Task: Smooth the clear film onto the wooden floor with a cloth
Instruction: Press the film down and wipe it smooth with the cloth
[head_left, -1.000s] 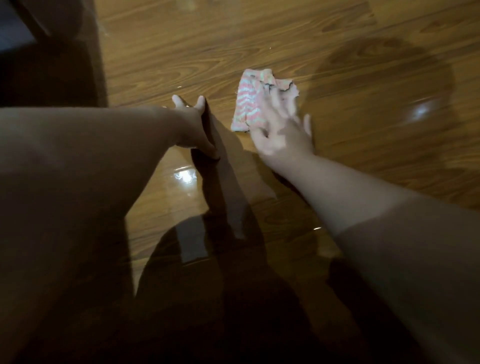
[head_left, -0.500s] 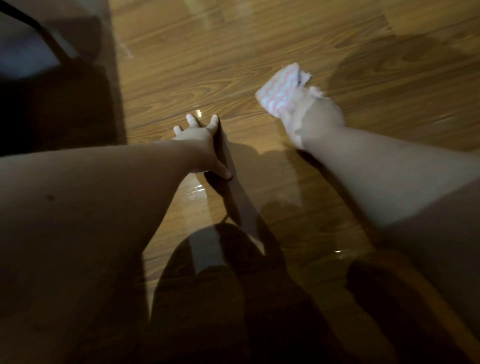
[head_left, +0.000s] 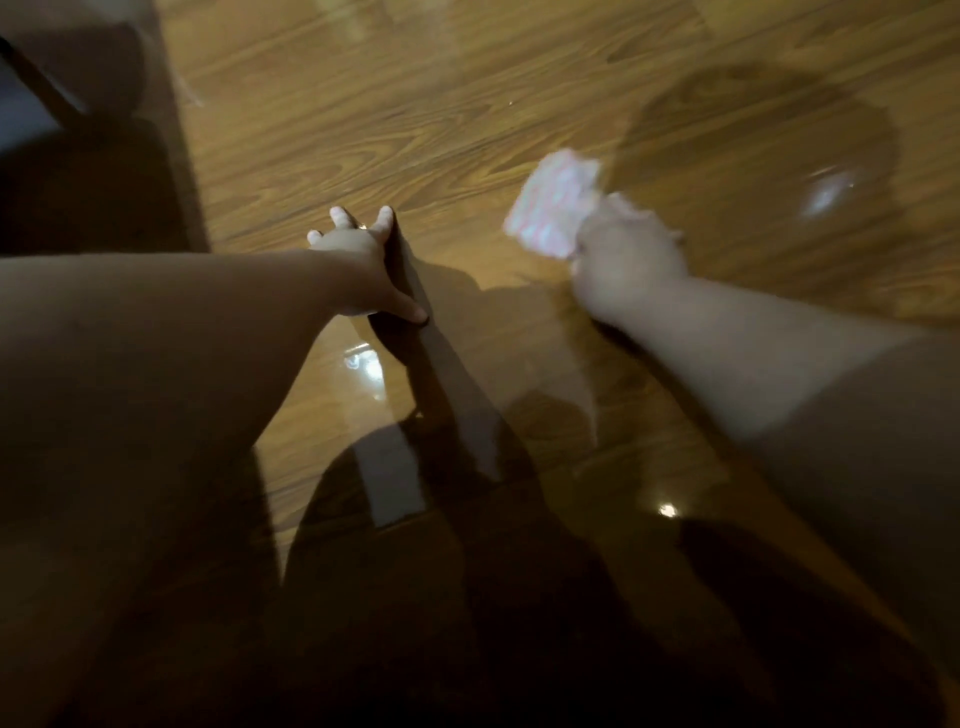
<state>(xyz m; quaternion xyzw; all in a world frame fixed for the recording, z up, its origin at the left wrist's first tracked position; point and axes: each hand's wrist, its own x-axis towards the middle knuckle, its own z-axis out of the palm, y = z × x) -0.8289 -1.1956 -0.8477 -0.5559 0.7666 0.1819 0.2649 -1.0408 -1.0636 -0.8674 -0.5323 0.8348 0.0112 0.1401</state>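
A glossy wooden floor (head_left: 415, 104) is overlaid with clear film (head_left: 363, 364). The film is pinned by the left hand (head_left: 358, 265), fingers spread flat. The cloth (head_left: 550, 213) is gripped in the blurred right hand (head_left: 628, 270), low over the film. Smoothing is judged underway; how much remains cannot be told.

Glossy clear film (head_left: 363, 374) over wooden floor (head_left: 415, 119); striped cloth (head_left: 550, 213) on film.

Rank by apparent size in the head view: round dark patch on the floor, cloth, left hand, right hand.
Largest: round dark patch, clearly.
Next: left hand and right hand, about alike; the right is motion-blurred.
Smallest: cloth, judging its visible part, since the right hand covers some.
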